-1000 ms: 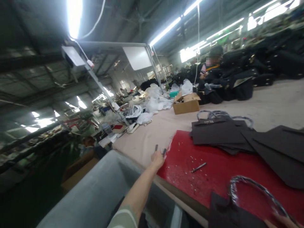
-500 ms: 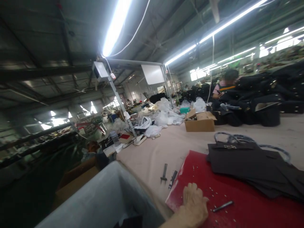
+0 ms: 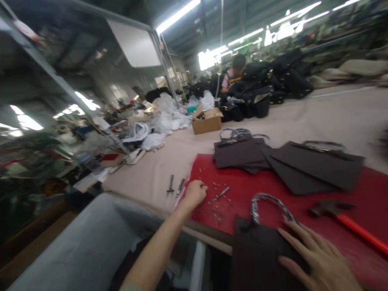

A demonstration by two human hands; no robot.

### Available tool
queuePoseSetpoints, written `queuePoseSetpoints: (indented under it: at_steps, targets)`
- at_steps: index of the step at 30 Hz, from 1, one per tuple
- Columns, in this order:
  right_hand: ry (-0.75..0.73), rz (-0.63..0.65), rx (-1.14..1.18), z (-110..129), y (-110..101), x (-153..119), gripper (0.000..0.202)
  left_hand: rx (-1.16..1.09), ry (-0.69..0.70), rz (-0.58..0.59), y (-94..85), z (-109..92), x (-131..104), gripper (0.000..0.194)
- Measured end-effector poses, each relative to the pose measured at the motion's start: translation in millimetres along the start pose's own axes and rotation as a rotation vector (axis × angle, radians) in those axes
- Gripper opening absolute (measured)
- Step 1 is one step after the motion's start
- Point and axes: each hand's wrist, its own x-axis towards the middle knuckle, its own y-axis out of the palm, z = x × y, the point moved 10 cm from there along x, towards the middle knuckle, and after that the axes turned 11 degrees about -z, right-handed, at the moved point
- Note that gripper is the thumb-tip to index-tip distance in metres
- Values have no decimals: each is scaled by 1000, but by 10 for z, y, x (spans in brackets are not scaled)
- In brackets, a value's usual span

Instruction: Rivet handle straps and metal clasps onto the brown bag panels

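My left hand [image 3: 196, 193] rests at the left part of a red mat [image 3: 239, 214], its fingers curled together; whatever may be in them is hidden. Close by lie several tiny light pieces [image 3: 216, 184] and a thin metal rod [image 3: 222, 193]. My right hand [image 3: 319, 254] lies with fingers spread on a dark brown bag panel [image 3: 257, 254] at the mat's near edge. A looped handle [image 3: 269, 197] in clear wrapping rises from that panel. To the right is a hammer [image 3: 360, 229] with an orange-red grip, slightly blurred.
More dark panels with handles [image 3: 315, 165] overlap at the back of the mat. Two metal tools [image 3: 171, 185] lie on the pale tabletop [image 3: 145, 176] left of it. Farther back are an open cardboard box [image 3: 207, 123], plastic bags, black bags and a person [image 3: 232, 76].
The view has swung right and down, bringing my right hand, the near panel and the hammer into sight. My left hand now has its fingers curled near the mat's left edge.
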Motion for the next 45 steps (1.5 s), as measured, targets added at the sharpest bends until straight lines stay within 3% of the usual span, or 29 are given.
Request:
queuePoseSetpoints:
  at_steps: [3,6,10,16,20,23,26,28,31,35,38,45]
  targets:
    - [11,135,-64,20,-3,-56,52,-31,-26,107,151,63,126,22]
    - [62,180,-63,24,9,-1,52,-20,-26,145,195,60,175,21]
    - [90,206,-32,66,0,23,52,-22,13,190,216,-143,118,22]
    - [141,275,10,122,-32,52,53,78,114,301,450,-582,-25,16]
    - [175,312,31,164,-60,91,55,88,91,311,495,-633,15,12]
    - [190,326,42,177,-70,99,56,17,67,288,403,-632,-15,13]
    - [183,317,46,185,-75,89,57,-476,-96,286,308,-733,-279,8]
    - [183,312,45,180,-71,74,57,-890,-215,339,331,-932,-601,24]
    - [196,321,44,171,-60,57,58,-1195,-259,403,429,-1316,-1090,44]
    - [192,329,52,194,-68,67,60,-1153,-139,319,520,-1573,-1391,25]
    - [193,326,53,196,-78,71,59,-1035,-41,269,556,-1586,-1435,7]
    - [200,315,60,180,-81,63,60,-975,19,229,540,-1561,-1470,5]
